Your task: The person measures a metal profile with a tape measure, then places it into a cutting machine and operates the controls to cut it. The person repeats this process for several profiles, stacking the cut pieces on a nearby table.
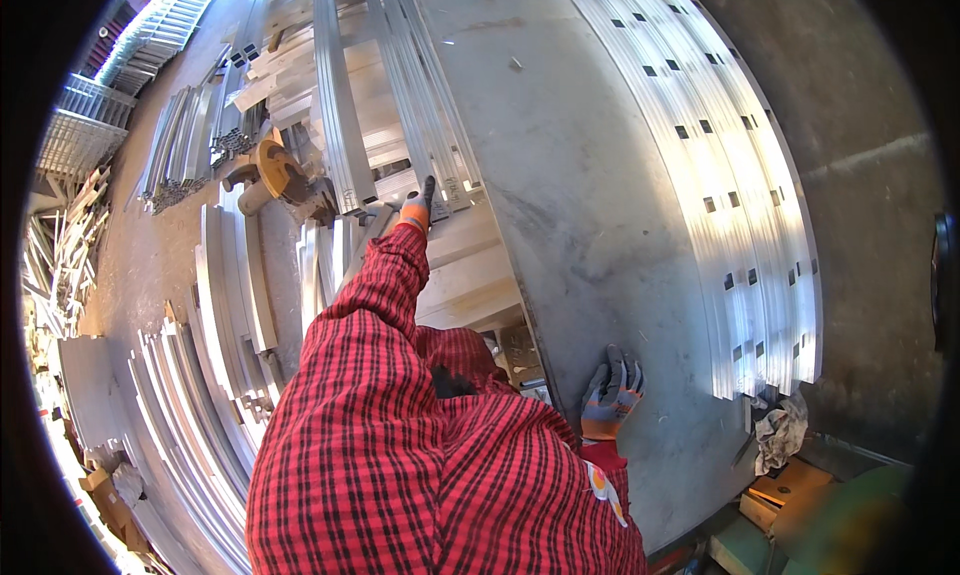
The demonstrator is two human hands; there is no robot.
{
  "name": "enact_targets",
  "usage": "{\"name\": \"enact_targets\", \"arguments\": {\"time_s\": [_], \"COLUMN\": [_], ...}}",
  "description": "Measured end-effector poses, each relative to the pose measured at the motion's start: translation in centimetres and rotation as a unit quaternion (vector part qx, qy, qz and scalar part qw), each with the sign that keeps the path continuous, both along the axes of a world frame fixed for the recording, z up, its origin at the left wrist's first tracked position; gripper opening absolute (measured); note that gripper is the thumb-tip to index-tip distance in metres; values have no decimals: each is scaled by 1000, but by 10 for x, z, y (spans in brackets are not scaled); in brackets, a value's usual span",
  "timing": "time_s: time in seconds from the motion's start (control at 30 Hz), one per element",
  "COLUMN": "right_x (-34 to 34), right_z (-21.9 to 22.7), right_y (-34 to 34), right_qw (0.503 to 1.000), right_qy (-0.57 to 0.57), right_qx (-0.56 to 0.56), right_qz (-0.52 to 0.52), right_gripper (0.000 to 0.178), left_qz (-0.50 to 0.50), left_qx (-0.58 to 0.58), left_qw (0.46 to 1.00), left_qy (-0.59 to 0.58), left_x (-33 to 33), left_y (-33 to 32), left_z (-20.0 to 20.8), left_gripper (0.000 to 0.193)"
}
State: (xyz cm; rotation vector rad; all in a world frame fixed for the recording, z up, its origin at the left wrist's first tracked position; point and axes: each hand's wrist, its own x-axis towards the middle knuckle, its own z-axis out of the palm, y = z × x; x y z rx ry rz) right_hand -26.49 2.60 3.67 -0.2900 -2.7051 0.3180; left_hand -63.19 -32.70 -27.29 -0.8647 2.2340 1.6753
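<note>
My left hand (417, 211), in an orange and grey glove, reaches forward to the near ends of several long silver metal profiles (393, 50). It is closed at the end of one profile, with a dark-tipped digit stretched along the metal; the other fingers are mostly hidden. My right hand (612, 397), in a matching glove, rests on the large grey metal sheet (570, 185) to the right. Its fingers are spread and nothing is in them. A wider metal profile (337, 105) lies left of my left hand.
Long pale strips with dark square holes (718, 175) lie along the sheet's right side. A yellow-guarded cutting machine (281, 173) stands to the left. Stacked profiles (228, 285) cover the floor there. A crumpled rag (781, 435) and an orange box (790, 482) sit at lower right.
</note>
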Motion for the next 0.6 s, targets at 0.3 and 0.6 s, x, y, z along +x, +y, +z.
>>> {"name": "enact_targets", "arguments": {"time_s": [0.3, 0.6], "right_x": [9, 8], "right_z": [-2, -13], "right_y": [1, 6], "right_qw": [999, 999], "right_qy": [-17, -1], "right_qx": [15, 14], "right_qz": [-38, -30], "right_gripper": [31, 28], "left_qz": [89, 121], "left_qx": [384, 385], "left_qw": [919, 915], "left_qy": [-30, 22], "left_x": [8, 4], "left_y": [31, 29], "left_z": [52, 120], "left_gripper": [40, 58]}}
